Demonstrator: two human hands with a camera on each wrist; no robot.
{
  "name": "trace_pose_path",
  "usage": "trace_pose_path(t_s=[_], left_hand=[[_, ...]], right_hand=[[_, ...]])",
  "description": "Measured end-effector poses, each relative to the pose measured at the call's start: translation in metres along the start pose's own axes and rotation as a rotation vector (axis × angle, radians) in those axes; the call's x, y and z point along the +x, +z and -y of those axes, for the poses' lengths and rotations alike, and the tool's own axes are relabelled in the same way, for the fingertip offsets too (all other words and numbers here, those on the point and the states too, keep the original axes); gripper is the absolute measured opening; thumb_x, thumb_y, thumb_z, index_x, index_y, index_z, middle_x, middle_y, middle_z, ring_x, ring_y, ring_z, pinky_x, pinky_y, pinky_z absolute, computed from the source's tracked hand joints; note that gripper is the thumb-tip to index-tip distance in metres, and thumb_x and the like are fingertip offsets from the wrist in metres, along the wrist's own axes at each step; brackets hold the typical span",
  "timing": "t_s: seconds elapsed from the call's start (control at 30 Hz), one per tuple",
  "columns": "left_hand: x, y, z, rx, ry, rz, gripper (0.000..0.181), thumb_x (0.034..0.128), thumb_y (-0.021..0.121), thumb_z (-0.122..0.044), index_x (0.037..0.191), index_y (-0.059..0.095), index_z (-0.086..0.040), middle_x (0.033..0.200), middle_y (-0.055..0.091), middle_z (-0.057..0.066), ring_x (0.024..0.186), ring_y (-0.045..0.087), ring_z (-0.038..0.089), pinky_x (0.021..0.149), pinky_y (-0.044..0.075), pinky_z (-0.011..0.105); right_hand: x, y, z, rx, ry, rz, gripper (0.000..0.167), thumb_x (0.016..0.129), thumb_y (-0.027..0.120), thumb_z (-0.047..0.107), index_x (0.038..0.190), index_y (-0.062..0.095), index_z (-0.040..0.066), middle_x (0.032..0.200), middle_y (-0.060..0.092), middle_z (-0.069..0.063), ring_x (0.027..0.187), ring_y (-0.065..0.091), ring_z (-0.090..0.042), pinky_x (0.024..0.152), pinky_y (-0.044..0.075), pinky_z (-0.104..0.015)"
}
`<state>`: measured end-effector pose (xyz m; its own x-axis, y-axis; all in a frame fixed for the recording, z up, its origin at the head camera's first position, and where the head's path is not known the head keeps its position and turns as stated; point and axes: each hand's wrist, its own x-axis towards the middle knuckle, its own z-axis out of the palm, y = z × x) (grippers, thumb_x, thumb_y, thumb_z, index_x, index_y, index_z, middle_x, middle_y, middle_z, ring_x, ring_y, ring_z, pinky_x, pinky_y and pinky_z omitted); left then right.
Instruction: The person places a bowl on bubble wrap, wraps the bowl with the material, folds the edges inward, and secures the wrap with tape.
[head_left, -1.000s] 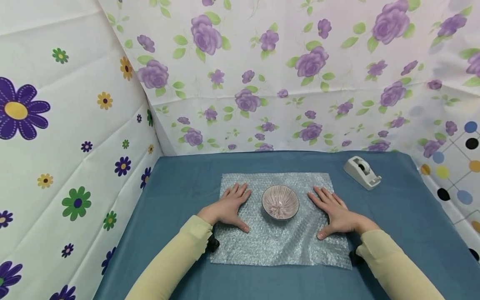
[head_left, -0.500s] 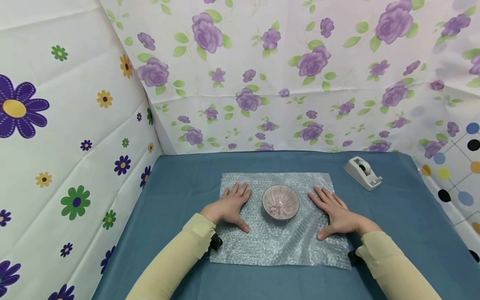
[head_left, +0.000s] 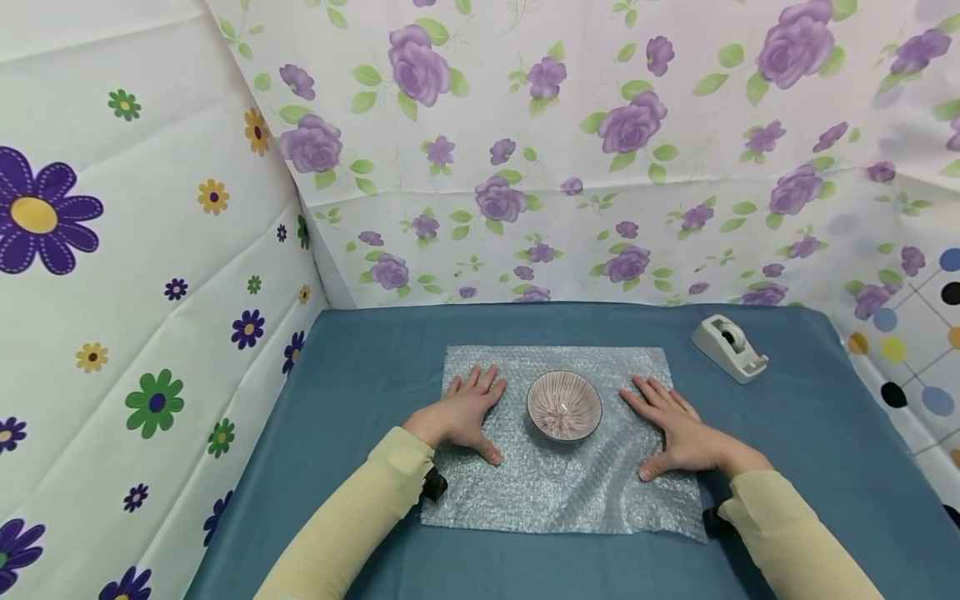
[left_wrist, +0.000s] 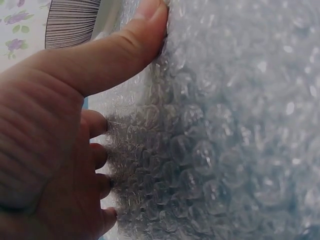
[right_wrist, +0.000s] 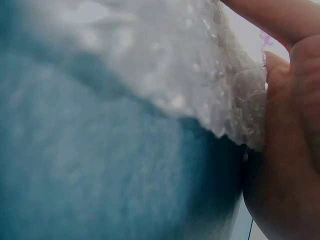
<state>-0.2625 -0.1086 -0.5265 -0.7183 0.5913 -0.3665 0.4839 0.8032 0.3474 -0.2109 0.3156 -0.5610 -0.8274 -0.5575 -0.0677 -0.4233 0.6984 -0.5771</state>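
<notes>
Presently, blue-covered bench [head_left: 367,367] carries a flat bubble-wrap sheet [head_left: 555,487], creased toward front right. Right hand [head_left: 678,437] and left hand [head_left: 461,417] rest on its respective sides, fingers extended and spread, neither grasping anything. Striped bowl [head_left: 564,406] stands upright on the sheet between them, touching neither. White tape dispenser [head_left: 730,347] sits off the sheet, near its back right corner.

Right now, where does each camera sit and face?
Head: on the head, facing forward and down at the bowl and bubble wrap; left hand, right hand and sleeves show.
Left wrist: worn there, facing the bubble wrap close up; part of the left hand shows.
Right wrist: worn there, facing the bubble wrap's edge and tablecloth; part of the right hand shows.
Shared: head and left wrist show bubble wrap and, apparently, the bowl.
</notes>
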Motion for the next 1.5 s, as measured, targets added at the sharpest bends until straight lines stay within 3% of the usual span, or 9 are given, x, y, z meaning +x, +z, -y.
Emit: trace_pose_path(t_s=[0.13, 0.4, 0.57, 0.67, 0.87, 1.1, 1.3, 1.4, 1.5], left_hand=[[0.006, 0.008, 0.008, 0.007, 0.005, -0.009, 0.14, 0.0715, 0.094, -0.065, 0.174, 0.013, -0.015, 0.179, -0.008, 0.01, 0.163, -0.012, 0.037, 0.129, 0.001, 0.063], [-0.007, -0.006, -0.007, 0.009, -0.006, 0.018, 0.132, 0.0776, 0.093, -0.059, 0.173, 0.015, -0.012, 0.179, -0.004, 0.013, 0.164, -0.009, 0.038, 0.129, 0.003, 0.062], [-0.009, -0.008, -0.01, 0.034, -0.018, 0.016, 0.131, 0.079, 0.092, -0.058, 0.173, 0.014, -0.012, 0.179, -0.005, 0.013, 0.164, -0.009, 0.038, 0.13, 0.003, 0.061], [-0.008, -0.007, -0.01, 0.024, -0.018, 0.019, 0.131, 0.0794, 0.093, -0.056, 0.173, 0.014, -0.011, 0.179, -0.006, 0.014, 0.163, -0.01, 0.038, 0.129, 0.003, 0.061], [-0.01, -0.007, -0.009, 0.02, -0.014, 0.022, 0.133, 0.0778, 0.093, -0.059, 0.174, 0.013, -0.014, 0.179, -0.007, 0.011, 0.163, -0.011, 0.037, 0.13, 0.001, 0.06], [-0.009, -0.008, -0.007, 0.036, -0.012, 0.012, 0.133, 0.0767, 0.092, -0.061, 0.174, 0.014, -0.015, 0.179, -0.007, 0.01, 0.164, -0.01, 0.036, 0.129, 0.002, 0.061], [-0.008, -0.006, -0.005, 0.038, 0.001, 0.007, 0.133, 0.0768, 0.091, -0.063, 0.174, 0.013, -0.015, 0.179, -0.007, 0.009, 0.164, -0.01, 0.036, 0.13, 0.002, 0.061], [-0.007, -0.004, -0.004, 0.042, 0.008, -0.004, 0.133, 0.0763, 0.091, -0.064, 0.174, 0.015, -0.016, 0.18, -0.006, 0.009, 0.164, -0.009, 0.035, 0.13, 0.002, 0.061], [-0.008, -0.004, -0.003, 0.034, 0.014, -0.009, 0.133, 0.0766, 0.091, -0.064, 0.174, 0.014, -0.015, 0.18, -0.006, 0.009, 0.164, -0.009, 0.035, 0.13, 0.002, 0.061]], right_hand=[[-0.003, 0.002, -0.001, 0.004, -0.005, -0.012, 0.13, 0.071, 0.093, 0.063, 0.17, 0.029, 0.009, 0.177, 0.004, -0.025, 0.16, -0.004, -0.053, 0.122, -0.001, -0.074], [-0.021, 0.0, -0.007, -0.021, 0.001, -0.051, 0.119, 0.074, 0.093, 0.059, 0.169, 0.036, 0.013, 0.176, 0.011, -0.026, 0.157, -0.005, -0.059, 0.113, 0.008, -0.085], [-0.046, -0.008, -0.01, -0.052, 0.002, -0.09, 0.104, 0.082, 0.088, 0.056, 0.167, 0.042, 0.017, 0.175, 0.02, -0.023, 0.159, 0.004, -0.056, 0.109, 0.015, -0.086], [-0.065, -0.014, -0.006, -0.06, -0.001, -0.082, 0.1, 0.081, 0.087, 0.057, 0.164, 0.047, 0.02, 0.173, 0.027, -0.022, 0.158, 0.011, -0.056, 0.105, 0.02, -0.086], [-0.094, -0.016, 0.011, 0.004, -0.009, -0.012, 0.105, 0.068, 0.091, 0.06, 0.16, 0.055, 0.023, 0.172, 0.031, -0.019, 0.152, 0.016, -0.066, 0.098, 0.023, -0.088], [-0.101, -0.013, 0.025, 0.151, 0.003, 0.161, 0.107, 0.068, 0.093, 0.052, 0.163, 0.05, 0.028, 0.177, 0.018, -0.016, 0.15, 0.003, -0.071, 0.099, 0.009, -0.091], [-0.101, -0.011, 0.023, 0.089, 0.012, 0.165, 0.098, 0.072, 0.088, 0.057, 0.161, 0.053, 0.033, 0.175, 0.023, -0.018, 0.15, 0.008, -0.07, 0.101, 0.014, -0.091], [-0.102, -0.008, 0.021, 0.074, -0.001, 0.126, 0.087, 0.08, 0.084, 0.057, 0.159, 0.055, 0.034, 0.174, 0.027, -0.017, 0.153, 0.01, -0.064, 0.101, 0.017, -0.09], [-0.103, -0.004, 0.019, 0.048, -0.031, 0.081, 0.074, 0.088, 0.079, 0.054, 0.157, 0.058, 0.034, 0.173, 0.032, -0.014, 0.162, 0.006, -0.039, 0.101, 0.023, -0.087]])
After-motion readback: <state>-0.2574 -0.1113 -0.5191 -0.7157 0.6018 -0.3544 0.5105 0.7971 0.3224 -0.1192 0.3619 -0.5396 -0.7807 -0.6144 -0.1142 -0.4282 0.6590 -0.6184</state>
